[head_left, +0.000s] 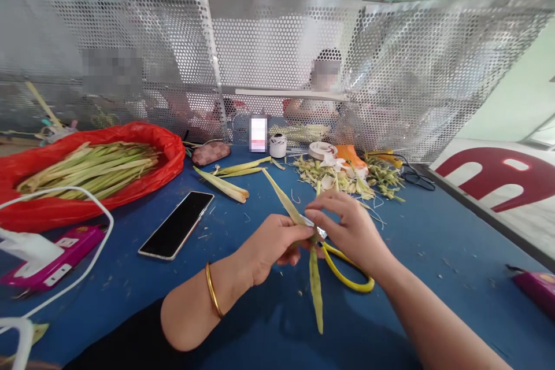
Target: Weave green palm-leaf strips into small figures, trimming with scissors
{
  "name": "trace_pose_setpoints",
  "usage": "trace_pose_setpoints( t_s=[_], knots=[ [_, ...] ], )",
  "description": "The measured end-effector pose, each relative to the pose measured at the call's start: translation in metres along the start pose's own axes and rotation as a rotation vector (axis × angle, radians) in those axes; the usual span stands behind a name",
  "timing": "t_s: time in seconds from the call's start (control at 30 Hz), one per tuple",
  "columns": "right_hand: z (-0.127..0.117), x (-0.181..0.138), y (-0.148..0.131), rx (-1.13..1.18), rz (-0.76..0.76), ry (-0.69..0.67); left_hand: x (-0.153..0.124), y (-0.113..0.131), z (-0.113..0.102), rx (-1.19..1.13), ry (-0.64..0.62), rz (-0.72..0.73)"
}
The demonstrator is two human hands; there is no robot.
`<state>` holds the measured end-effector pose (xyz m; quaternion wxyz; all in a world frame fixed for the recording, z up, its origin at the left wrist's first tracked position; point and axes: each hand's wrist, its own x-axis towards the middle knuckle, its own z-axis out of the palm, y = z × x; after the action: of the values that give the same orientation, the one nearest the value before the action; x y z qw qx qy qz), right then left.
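My left hand (272,244) is closed on a long yellow-green leaf strip (315,289) at its middle, one end pointing up and away, the other hanging toward me. My right hand (347,225) pinches the same strip right beside the left, with yellow-handled scissors (347,274) hooked in its fingers; the metal blades show between the two hands. A gold bangle is on my left wrist. Both hands hover just above the blue table (433,243).
A red bag of green leaf strips (91,170) lies at the left, a black phone (177,224) beside it, a pink power strip (56,257) with white cable nearer. Cut leaves (228,179), trimmings pile (342,176), tape rolls sit ahead. Perforated metal screen (277,63) behind; people beyond it.
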<state>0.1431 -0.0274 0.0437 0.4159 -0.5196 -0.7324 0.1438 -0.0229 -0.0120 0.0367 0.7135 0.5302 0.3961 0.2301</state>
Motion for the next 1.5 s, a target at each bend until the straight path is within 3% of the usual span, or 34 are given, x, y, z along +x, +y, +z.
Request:
trace_pose_setpoints(
  t_s=[0.07, 0.13, 0.2, 0.27, 0.37, 0.67, 0.87, 1.03, 1.5],
  knots=[
    [0.006, -0.001, -0.005, 0.157, 0.060, -0.136, 0.000, -0.001, 0.004, 0.075, 0.026, 0.004],
    [0.011, -0.004, -0.008, 0.356, 0.236, -0.212, -0.001, -0.003, 0.007, 0.132, 0.042, 0.002],
    [0.016, -0.006, -0.009, 0.498, 0.399, -0.227, -0.001, -0.003, 0.010, 0.160, 0.047, -0.013],
    [0.018, -0.008, -0.008, 0.536, 0.451, -0.180, -0.003, -0.002, 0.011, 0.172, 0.051, -0.021],
    [0.020, -0.010, -0.007, 0.501, 0.433, -0.063, -0.004, -0.001, 0.011, 0.201, 0.034, -0.002],
    [0.027, -0.014, -0.009, 0.375, 0.357, 0.066, -0.004, -0.005, 0.007, 0.206, -0.064, -0.003],
    [0.019, -0.009, -0.010, 0.702, 0.510, -0.067, -0.006, 0.003, 0.005, 0.065, -0.144, -0.048],
    [0.013, -0.006, -0.009, 0.889, 0.510, -0.136, -0.003, 0.000, 0.001, 0.064, -0.150, -0.048],
    [0.025, -0.015, -0.018, 0.591, 0.450, -0.021, -0.007, 0.006, 0.007, 0.135, -0.186, -0.061]
  ],
)
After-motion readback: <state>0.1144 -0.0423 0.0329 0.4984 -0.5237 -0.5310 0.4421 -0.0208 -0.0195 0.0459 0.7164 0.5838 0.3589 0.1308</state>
